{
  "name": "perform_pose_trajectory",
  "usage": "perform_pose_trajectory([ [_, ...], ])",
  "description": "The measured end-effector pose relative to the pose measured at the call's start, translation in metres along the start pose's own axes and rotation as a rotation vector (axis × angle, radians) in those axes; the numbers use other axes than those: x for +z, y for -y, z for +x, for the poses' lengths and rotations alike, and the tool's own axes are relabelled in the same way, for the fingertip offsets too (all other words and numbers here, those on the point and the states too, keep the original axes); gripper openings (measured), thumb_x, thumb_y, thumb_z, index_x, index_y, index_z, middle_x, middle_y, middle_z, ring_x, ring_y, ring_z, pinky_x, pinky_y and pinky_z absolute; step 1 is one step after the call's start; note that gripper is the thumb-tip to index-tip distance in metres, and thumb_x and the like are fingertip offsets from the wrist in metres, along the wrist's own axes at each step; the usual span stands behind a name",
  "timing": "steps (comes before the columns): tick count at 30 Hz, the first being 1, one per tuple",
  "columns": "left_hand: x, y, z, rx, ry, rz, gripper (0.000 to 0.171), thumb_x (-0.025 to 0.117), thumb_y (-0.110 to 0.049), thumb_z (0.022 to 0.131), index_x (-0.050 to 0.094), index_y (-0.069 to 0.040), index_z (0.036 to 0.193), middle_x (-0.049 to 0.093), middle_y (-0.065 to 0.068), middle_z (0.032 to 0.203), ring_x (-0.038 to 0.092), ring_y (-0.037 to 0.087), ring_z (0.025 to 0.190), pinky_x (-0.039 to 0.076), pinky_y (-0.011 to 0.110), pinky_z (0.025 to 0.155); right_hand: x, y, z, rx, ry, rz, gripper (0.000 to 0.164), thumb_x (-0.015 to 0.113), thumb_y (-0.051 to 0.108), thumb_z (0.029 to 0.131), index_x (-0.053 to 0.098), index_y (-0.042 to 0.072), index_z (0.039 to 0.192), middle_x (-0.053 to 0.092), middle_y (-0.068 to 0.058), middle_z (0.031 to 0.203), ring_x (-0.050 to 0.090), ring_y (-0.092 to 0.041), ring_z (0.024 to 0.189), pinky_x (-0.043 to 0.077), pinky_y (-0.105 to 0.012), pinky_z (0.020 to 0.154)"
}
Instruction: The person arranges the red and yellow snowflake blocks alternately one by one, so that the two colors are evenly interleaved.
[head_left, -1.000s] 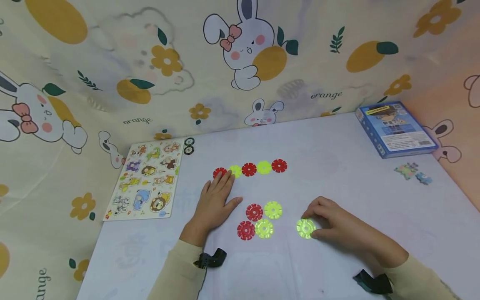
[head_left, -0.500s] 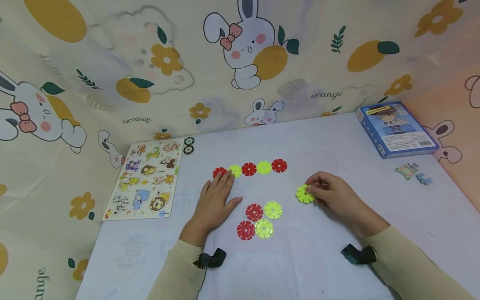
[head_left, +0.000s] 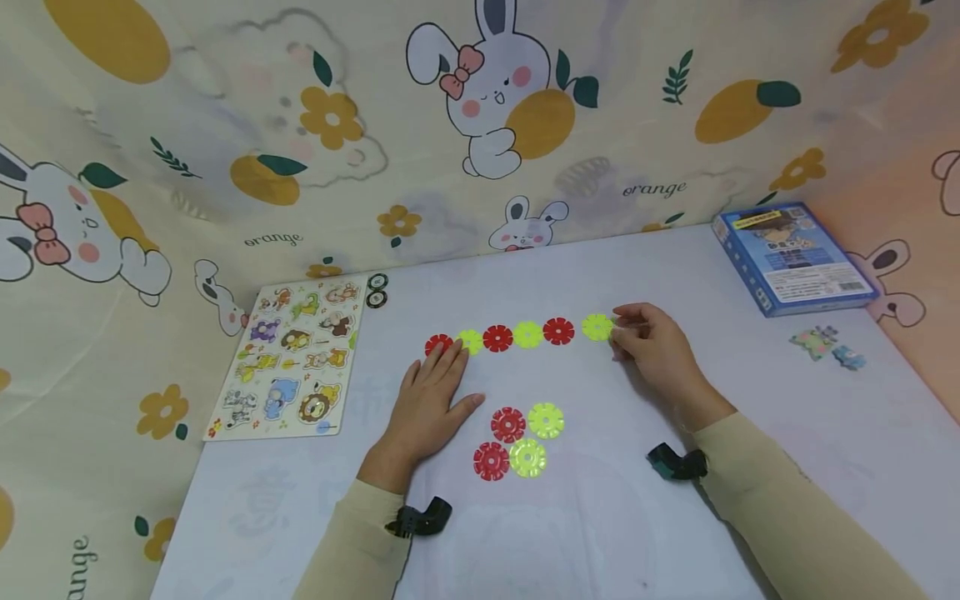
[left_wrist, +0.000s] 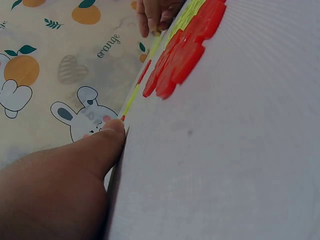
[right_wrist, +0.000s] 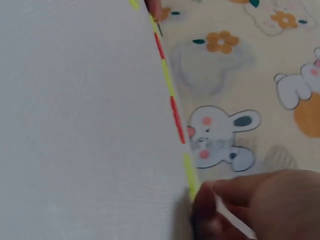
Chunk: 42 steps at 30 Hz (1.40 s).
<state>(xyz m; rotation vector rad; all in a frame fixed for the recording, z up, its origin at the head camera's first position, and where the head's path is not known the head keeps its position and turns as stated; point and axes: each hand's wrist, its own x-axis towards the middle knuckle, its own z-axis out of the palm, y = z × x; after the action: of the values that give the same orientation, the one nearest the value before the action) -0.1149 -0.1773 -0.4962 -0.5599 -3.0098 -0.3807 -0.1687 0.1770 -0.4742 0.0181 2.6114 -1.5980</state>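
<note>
My right hand [head_left: 656,354] pinches the edge of a yellow-green notched plastic disc [head_left: 597,327] at the right end of a row. In that row a red disc [head_left: 558,331], a yellow-green disc [head_left: 528,335], a red disc [head_left: 498,338] and more discs alternate leftward. The left hand [head_left: 431,408] lies flat, its fingertips on the leftmost red disc [head_left: 438,344] and touching the yellow-green one beside it. Nearer the person sit two red discs [head_left: 492,461] and two yellow-green discs [head_left: 528,457] in a cluster. In the right wrist view the pinched disc [right_wrist: 190,175] appears edge-on.
An animal picture board [head_left: 285,358] lies at the left, with two small black rings [head_left: 377,289] by its corner. At the back right is a blue box [head_left: 795,258], with small puzzle pieces [head_left: 813,342] in front. A patterned cloth [head_left: 465,225] rises behind the table.
My right hand has carried the yellow-green disc away from the person, from beside the cluster to the right end of the row. The left hand has stayed in place.
</note>
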Motion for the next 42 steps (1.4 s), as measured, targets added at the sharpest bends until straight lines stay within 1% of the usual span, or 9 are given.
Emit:
perform_pose_trajectory([
  [5,0.0,0.0,0.0,0.006,0.004,-0.001,0.077,0.041,-0.063,0.092,0.025,-0.02,0.153,0.017,-0.003,0.158,0.008,0.023,0.144,0.009,0.053,0.111,0.004,-0.003,-0.009,-0.227,0.069,-0.404,0.046,0.064,0.025,0.093,0.054,0.01,0.135,0.039,-0.008,0.144,0.034,-0.032,0.131,0.036,-0.052,0.101],
  [8,0.0,0.0,0.0,0.006,0.007,0.004,0.077,0.041,-0.063,0.092,0.025,-0.019,0.153,0.016,-0.003,0.158,0.008,0.023,0.144,0.009,0.052,0.111,0.008,-0.004,-0.012,-0.325,0.131,-0.571,0.058,0.064,0.032,0.091,0.047,0.009,0.142,0.032,-0.01,0.151,0.021,-0.033,0.138,0.025,-0.056,0.106],
  [11,0.0,0.0,0.0,0.004,0.009,0.006,0.077,0.041,-0.063,0.092,0.025,-0.02,0.153,0.016,-0.004,0.158,0.007,0.022,0.144,0.008,0.052,0.112,0.011,-0.003,-0.014,-0.342,0.148,-0.64,0.065,0.064,0.037,0.091,0.042,0.009,0.145,0.027,-0.009,0.154,0.018,-0.032,0.14,0.021,-0.06,0.106],
  [19,0.001,0.001,0.0,0.005,0.007,0.002,0.077,0.041,-0.063,0.092,0.024,-0.02,0.153,0.016,-0.004,0.158,0.007,0.022,0.144,0.008,0.052,0.112,0.013,0.0,-0.017,-0.322,0.165,-0.656,0.07,0.064,0.045,0.089,0.041,0.012,0.146,0.024,-0.007,0.156,0.014,-0.034,0.141,0.02,-0.067,0.1],
  [27,-0.001,0.0,0.0,0.002,0.004,0.0,0.077,0.042,-0.063,0.092,0.025,-0.02,0.153,0.016,-0.004,0.158,0.008,0.023,0.144,0.009,0.053,0.111,0.014,-0.001,-0.017,-0.307,0.166,-0.642,0.075,0.064,0.051,0.087,0.039,0.015,0.148,0.021,-0.005,0.157,0.011,-0.034,0.142,0.017,-0.067,0.101],
  [31,-0.001,-0.001,0.0,0.003,0.002,-0.002,0.077,0.042,-0.063,0.092,0.026,-0.02,0.153,0.016,-0.004,0.158,0.008,0.023,0.144,0.009,0.053,0.111,0.015,0.003,-0.018,-0.315,0.119,-0.557,0.073,0.066,0.048,0.086,0.039,0.02,0.147,0.022,-0.005,0.156,0.014,-0.034,0.141,0.017,-0.067,0.102],
  [36,-0.001,-0.001,0.0,0.003,0.003,0.007,0.077,0.041,-0.063,0.092,0.026,-0.02,0.153,0.016,-0.004,0.158,0.008,0.023,0.144,0.01,0.053,0.111,0.02,0.013,-0.025,-0.346,0.098,-0.305,0.065,0.067,0.045,0.087,0.042,0.026,0.144,0.032,0.002,0.149,0.029,-0.025,0.135,0.036,-0.057,0.098],
  [39,-0.001,-0.001,0.0,0.001,0.005,0.005,0.077,0.041,-0.063,0.092,0.026,-0.02,0.153,0.016,-0.004,0.158,0.008,0.022,0.144,0.01,0.053,0.111,0.028,0.02,-0.031,-0.344,0.169,-0.116,0.061,0.067,0.041,0.088,0.043,0.027,0.142,0.041,0.003,0.142,0.041,-0.02,0.125,0.045,-0.048,0.092],
  [42,-0.002,-0.001,-0.001,-0.004,0.008,0.007,0.077,0.041,-0.064,0.091,0.025,-0.02,0.153,0.016,-0.004,0.158,0.008,0.022,0.144,0.01,0.053,0.111,0.041,0.026,-0.038,-0.335,0.272,-0.004,0.06,0.068,0.035,0.089,0.043,0.023,0.142,0.047,0.0,0.137,0.048,-0.021,0.118,0.046,-0.045,0.089],
])
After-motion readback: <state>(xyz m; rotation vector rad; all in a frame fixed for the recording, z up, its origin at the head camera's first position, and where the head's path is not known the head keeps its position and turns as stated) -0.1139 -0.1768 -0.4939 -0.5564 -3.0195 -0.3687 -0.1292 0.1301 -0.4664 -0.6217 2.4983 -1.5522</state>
